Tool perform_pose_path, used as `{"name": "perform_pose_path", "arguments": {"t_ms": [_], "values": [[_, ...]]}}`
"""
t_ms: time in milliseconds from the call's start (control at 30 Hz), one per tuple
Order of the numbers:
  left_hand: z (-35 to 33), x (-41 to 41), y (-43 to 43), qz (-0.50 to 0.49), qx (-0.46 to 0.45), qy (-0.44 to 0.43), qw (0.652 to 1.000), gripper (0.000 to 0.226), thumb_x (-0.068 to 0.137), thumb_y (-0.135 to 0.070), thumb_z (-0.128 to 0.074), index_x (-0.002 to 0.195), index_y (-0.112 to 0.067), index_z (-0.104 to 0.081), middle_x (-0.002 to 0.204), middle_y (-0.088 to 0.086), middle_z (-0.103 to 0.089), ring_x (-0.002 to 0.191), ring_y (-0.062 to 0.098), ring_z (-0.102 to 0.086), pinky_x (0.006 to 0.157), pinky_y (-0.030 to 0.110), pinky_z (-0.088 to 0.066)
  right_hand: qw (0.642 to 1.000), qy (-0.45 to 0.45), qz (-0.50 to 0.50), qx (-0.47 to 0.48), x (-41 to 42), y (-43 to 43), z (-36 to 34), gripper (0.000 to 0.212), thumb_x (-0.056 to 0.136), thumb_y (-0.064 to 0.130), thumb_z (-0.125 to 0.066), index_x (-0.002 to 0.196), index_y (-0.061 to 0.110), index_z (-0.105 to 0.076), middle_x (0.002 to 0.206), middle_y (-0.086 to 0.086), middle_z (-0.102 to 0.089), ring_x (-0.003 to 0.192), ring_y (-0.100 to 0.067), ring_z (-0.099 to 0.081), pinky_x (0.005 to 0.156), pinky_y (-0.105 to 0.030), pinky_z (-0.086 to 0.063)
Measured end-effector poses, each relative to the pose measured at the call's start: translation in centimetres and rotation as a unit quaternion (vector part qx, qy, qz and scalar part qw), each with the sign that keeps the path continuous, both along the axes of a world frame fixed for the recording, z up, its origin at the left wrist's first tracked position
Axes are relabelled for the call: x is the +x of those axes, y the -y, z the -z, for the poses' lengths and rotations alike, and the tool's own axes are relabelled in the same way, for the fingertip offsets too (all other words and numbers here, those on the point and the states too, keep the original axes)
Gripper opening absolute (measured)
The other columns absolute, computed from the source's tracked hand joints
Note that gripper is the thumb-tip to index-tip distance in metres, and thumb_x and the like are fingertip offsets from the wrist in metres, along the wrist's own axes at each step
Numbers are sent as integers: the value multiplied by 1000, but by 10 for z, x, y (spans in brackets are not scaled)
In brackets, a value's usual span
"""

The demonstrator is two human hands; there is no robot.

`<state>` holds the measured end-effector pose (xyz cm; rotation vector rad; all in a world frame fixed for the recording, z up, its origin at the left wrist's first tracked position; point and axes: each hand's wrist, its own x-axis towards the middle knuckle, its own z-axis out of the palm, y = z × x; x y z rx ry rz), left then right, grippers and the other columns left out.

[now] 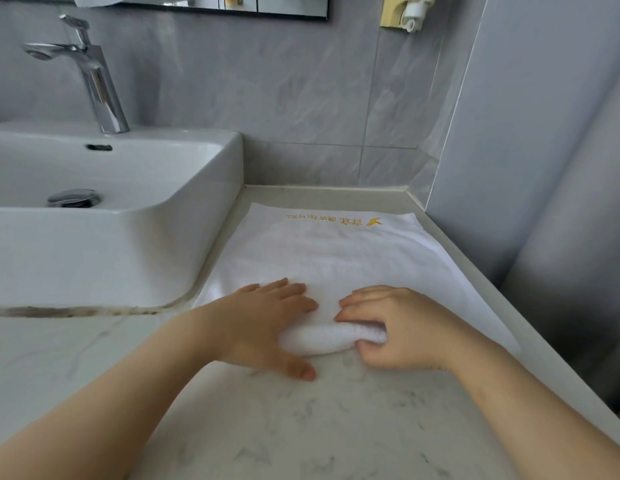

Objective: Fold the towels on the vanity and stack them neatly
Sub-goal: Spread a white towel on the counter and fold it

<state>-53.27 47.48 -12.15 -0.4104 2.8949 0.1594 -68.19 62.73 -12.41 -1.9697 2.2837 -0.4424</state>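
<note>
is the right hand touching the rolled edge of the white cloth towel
Touching. The head view shows the right hand curled round the rolled edge of the white cloth towel.

Soft, even light fills my view; shadows are faint. The towel [336, 258] blows out nearly white, its weave lost. Left of the towel the faucet [98, 83] carries bright glints. Right of it the wall [544, 140] bows with wide-angle distortion; detail is slightly soft.

Pale marble-look table [336, 427], white towel [329, 251] spread flat far right, near edge rolled up, white basin [128, 237] sitting left
</note>
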Motion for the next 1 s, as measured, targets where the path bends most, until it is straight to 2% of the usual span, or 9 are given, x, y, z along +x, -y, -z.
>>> {"name": "perform_pose_path", "arguments": {"t_ms": [100,200,267,400,533,600,700,833,1000], "values": [[-7,0,-6,-5,-43,-53,998,54,90,-40,-46,142,-35,-29,146,-11,-32,136,11,-30,106,25,-30,1000,9,19,-12,-5,2,3,29,66,31,-37,79,27,-63,85,10,-63,87,-8,-56,73,-30,-49],[-12,4,-6,-37,-104,-69,992,43,85,-25,-46,127,-32,-39,118,-13,-53,103,14,-54,76,26,-44,999,-20,44,-24,-8,1,0,20,71,18,-46,68,37,-51,68,13,-53,71,-9,-48,54,-16,-34],[-13,6,-5,-66,-136,-58,987,36,85,-19,-45,119,-28,-36,105,-10,-55,86,17,-53,58,23,-36,998,-47,43,-8,-6,0,-3,24,73,16,-47,82,38,-53,74,15,-53,77,-7,-47,55,-15,-32],[-7,2,5,-129,-217,-130,959,26,84,-10,-46,100,-23,-30,90,-4,-57,60,19,-44,46,24,-23,994,-82,68,16,-8,-1,-5,32,72,13,-47,94,36,-50,84,17,-53,84,-7,-47,58,-20,-34],[3,-6,18,-121,-271,-277,914,40,40,-5,-75,72,-15,-53,45,-4,-46,31,15,-20,47,13,0,975,-123,184,-18,-19,-5,-7,24,76,15,-48,93,32,-49,80,10,-57,76,-17,-53,51,-23,-30],[8,-10,28,-113,-253,-311,909,38,37,-1,-74,68,-12,-57,43,-2,-45,30,20,-35,42,11,-12,958,-133,253,-31,-27,-9,-9,19,79,18,-49,94,30,-51,77,8,-56,74,-21,-52,53,-29,-31],[9,-10,38,-130,-251,-297,912,33,44,-6,-73,74,-12,-59,53,0,-54,42,25,-50,47,26,-41,936,-96,338,-35,-46,-20,-11,11,79,23,-55,89,27,-55,77,4,-58,75,-25,-52,60,-28,-33],[4,1,46,-221,-220,-286,906,27,74,-14,-58,100,-20,-52,91,-1,-61,83,26,-58,63,28,-36,903,25,422,-74,-82,-40,-6,15,79,26,-59,69,15,-56,68,-2,-56,67,-27,-47,60,-30,-36],[0,8,47,-265,-44,-452,850,30,81,-1,-56,106,-15,-65,94,5,-69,90,30,-60,71,26,-40,865,209,392,-233,-100,-45,0,15,79,5,-60,70,15,-67,72,-8,-66,68,-22,-53,61,-27,-40]]}}
